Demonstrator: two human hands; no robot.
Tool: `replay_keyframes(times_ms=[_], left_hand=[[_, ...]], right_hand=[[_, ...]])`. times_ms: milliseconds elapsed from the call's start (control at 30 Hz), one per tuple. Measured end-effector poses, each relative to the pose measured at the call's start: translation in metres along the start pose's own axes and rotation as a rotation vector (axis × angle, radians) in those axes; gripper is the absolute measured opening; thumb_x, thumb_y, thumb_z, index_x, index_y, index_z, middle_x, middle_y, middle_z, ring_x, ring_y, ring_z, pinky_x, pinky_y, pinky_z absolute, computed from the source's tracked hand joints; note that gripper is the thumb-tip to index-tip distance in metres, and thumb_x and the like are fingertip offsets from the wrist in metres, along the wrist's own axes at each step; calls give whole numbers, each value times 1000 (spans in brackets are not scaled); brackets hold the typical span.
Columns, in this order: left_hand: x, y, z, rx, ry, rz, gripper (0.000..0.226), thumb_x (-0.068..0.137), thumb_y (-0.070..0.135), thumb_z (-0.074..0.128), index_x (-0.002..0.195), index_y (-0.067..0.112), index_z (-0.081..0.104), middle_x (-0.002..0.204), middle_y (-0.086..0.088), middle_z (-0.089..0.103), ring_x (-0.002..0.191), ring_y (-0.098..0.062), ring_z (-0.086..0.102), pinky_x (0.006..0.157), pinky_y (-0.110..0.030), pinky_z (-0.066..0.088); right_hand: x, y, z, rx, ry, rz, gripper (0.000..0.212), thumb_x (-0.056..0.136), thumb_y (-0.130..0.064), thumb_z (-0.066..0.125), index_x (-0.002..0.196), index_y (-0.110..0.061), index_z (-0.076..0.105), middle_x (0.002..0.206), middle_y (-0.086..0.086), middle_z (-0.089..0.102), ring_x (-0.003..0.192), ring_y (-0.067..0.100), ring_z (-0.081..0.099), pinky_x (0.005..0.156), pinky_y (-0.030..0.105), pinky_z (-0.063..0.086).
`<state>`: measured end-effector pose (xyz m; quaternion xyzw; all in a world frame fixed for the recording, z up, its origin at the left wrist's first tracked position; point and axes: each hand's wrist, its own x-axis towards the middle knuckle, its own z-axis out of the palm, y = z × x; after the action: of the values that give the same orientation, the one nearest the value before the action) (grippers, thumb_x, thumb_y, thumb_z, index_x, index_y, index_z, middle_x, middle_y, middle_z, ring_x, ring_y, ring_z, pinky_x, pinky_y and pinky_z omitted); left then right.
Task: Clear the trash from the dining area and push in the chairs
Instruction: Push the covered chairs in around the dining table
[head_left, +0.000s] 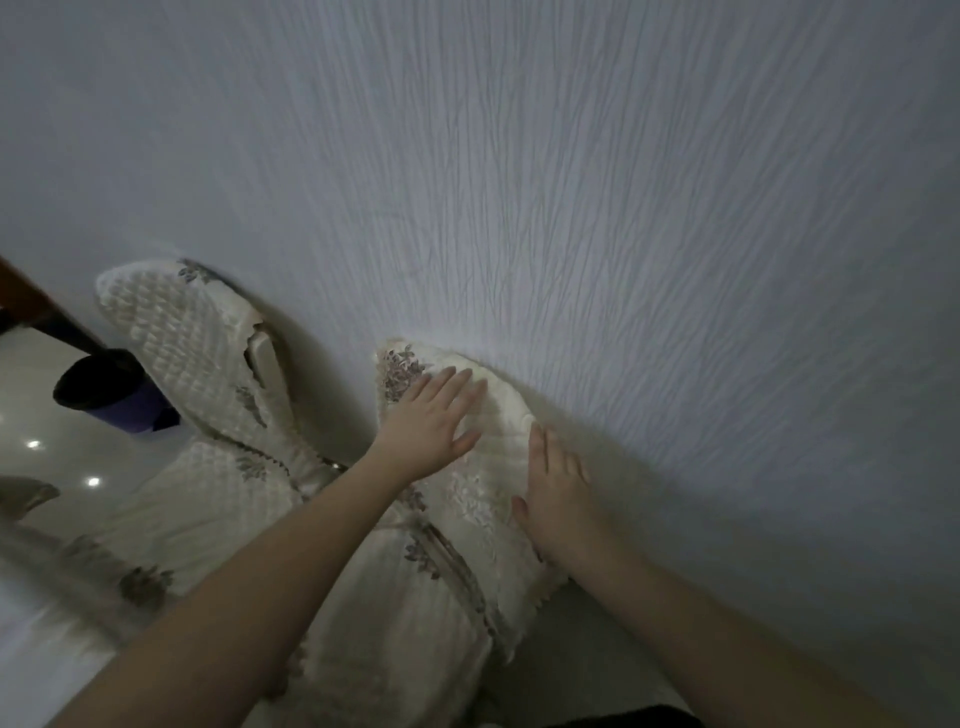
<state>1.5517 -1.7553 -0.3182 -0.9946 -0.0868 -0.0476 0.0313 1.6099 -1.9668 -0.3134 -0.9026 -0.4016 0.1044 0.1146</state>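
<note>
While both hands, left hand (434, 415) and right hand (553, 486), press flat and open-fingered on the covered chair (467, 499) against the tablecloth (571, 182), it looks nearly pushed in, second chair (182, 343) alongside, no trash visible.
</note>
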Motion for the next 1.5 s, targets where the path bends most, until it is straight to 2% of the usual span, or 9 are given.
replay_keyframes(times_ms=[200, 433, 567, 733, 867, 967, 1100, 1267, 1500], left_hand=[[40, -22, 16, -27, -74, 57, 85, 87, 74, 16, 150, 17, 26, 155, -6, 29, 143, -24, 24, 117, -43, 16], [68, -30, 23, -177, -40, 43, 87, 73, 79, 48, 135, 18, 45, 140, -3, 46, 133, -23, 36, 113, -40, 22], [76, -30, 21, -232, 0, 73, 85, 65, 80, 58, 123, 18, 53, 125, 1, 56, 120, -19, 48, 110, -35, 24], [77, -29, 20, -245, -27, 81, 86, 65, 80, 58, 122, 15, 52, 127, -2, 56, 121, -21, 48, 108, -36, 27], [81, -32, 19, -202, -43, 131, 85, 66, 83, 53, 114, 13, 52, 122, -5, 57, 116, -24, 50, 105, -38, 32], [83, -32, 20, -155, -45, 158, 87, 65, 86, 47, 111, 12, 52, 119, -6, 57, 113, -24, 52, 103, -38, 33], [82, -38, 19, -122, -35, 155, 87, 65, 86, 47, 108, 11, 52, 116, -7, 58, 109, -25, 53, 100, -39, 36], [77, -48, 16, -73, -45, 135, 90, 64, 89, 44, 106, 10, 52, 116, -8, 59, 109, -26, 54, 99, -40, 37], [70, -66, 13, -16, -57, 65, 94, 61, 95, 29, 94, 9, 49, 94, -7, 56, 88, -26, 54, 88, -40, 43]], right_hand=[[14, 13, 14, 80, -23, 0, 91, 91, -30, 53, 149, -17, -16, 159, 10, 1, 140, 27, 24, 108, 38, 33], [17, 22, 26, 107, 13, -28, 91, 85, -28, 56, 152, -17, -4, 156, 11, 16, 114, 29, 50, 88, 39, 48], [17, 24, 25, 169, 21, -68, 84, 87, -28, 51, 153, -17, -1, 157, 11, 11, 119, 28, 45, 92, 38, 46], [18, 29, 26, 245, 39, -108, 88, 85, -22, 57, 152, -18, 1, 155, 10, 15, 129, 27, 38, 99, 38, 43], [19, 29, 25, 259, 34, -120, 82, 84, -40, 41, 152, -20, 0, 156, 8, 11, 130, 27, 37, 98, 40, 44], [20, 31, 26, 266, 31, -138, 84, 86, -36, 47, 152, -21, -3, 156, 7, 9, 130, 26, 38, 97, 37, 44], [24, 29, 23, 279, 9, -161, 86, 78, -45, 32, 152, -20, -3, 157, 7, 7, 127, 25, 40, 93, 34, 45], [33, 26, 29, 262, -6, -201, 95, 84, -21, 59, 151, -24, -9, 155, 6, 9, 120, 23, 45, 87, 31, 46], [52, 17, 30, 262, -37, -253, 96, 84, -22, 63, 150, -27, -6, 154, 3, 7, 116, 24, 47, 86, 36, 50]])
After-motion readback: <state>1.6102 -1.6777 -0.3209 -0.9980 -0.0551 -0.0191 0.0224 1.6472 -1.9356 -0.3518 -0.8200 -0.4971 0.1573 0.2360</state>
